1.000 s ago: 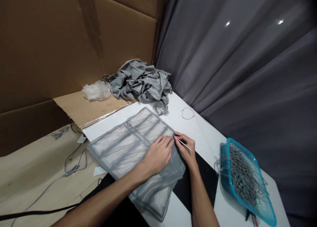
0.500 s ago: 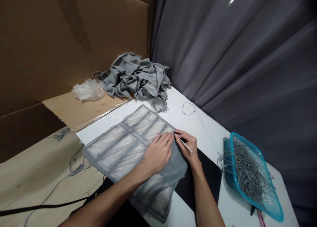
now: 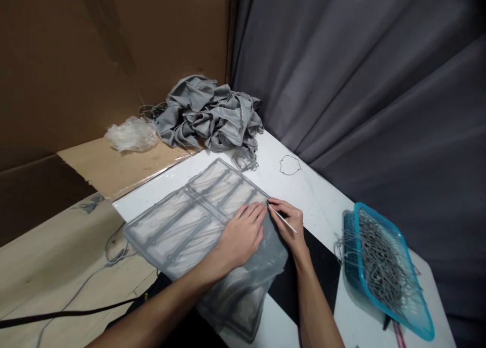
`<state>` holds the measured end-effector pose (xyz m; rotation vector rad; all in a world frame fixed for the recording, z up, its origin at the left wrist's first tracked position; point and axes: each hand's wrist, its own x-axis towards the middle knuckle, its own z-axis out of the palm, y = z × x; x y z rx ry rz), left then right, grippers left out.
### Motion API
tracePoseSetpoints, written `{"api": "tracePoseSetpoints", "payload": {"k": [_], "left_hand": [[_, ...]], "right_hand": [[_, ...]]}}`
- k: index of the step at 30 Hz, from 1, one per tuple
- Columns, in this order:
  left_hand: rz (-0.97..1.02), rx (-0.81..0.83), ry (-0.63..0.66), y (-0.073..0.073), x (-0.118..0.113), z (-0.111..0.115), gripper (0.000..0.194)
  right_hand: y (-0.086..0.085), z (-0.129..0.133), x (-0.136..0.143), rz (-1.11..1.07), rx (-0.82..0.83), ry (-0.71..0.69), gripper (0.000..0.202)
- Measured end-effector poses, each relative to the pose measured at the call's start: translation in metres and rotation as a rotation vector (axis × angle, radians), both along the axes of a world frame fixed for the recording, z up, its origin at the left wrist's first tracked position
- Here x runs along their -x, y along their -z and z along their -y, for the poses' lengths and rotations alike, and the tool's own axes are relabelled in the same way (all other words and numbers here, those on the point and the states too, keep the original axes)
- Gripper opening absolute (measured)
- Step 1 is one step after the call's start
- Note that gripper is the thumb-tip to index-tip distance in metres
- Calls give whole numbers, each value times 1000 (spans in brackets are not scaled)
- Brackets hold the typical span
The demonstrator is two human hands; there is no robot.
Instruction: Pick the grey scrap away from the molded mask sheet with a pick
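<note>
A thin, soft-looking grey sheet (image 3: 182, 211) with rectangular panels outlined in darker grey lies across the work surface. My left hand (image 3: 244, 232) rests flat on it, fingers stretched toward its right edge. Close beside those fingertips, my right hand (image 3: 289, 221) pinches a slim white stick-like tool (image 3: 284, 218), whose tip reaches the sheet's edge. What the tip touches is too small to make out. The sheet's near part is rumpled and overlaps a black mat (image 3: 321, 267).
A blue basket (image 3: 395, 226) of tangled grey strips stands at right. Behind lie a grey crumpled heap (image 3: 212, 115), clear plastic (image 3: 132, 135) on cardboard (image 3: 114, 173), and a thin dark loop (image 3: 290, 165) on the white table (image 3: 319, 199). A grey curtain (image 3: 341, 85) hangs behind.
The view has shifted very slightly. Both hands keep nearly the same place on the sheet, and the white stick-like tool stays in my right hand.
</note>
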<state>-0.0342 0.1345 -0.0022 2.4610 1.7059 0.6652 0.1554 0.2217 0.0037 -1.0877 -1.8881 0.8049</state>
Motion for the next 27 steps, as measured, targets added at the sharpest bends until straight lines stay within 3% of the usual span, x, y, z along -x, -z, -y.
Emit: {"api": "tracePoseSetpoints", "payload": {"k": [7,16,22,27], "left_hand": [[-3,26,-5,0,0,0,58],[12,51,14,-2,-1,-1,56],[40,50,9,-1,0,-1,55],[52,53,3,0,0,-1,55]], "right_hand": [[4,-3,-4,7,35,-35,16],[9,0,-1,179,-168,-75,22],[8,1,8,247,-185,33,25],[4,-3,18,180,-121,178,20]]}}
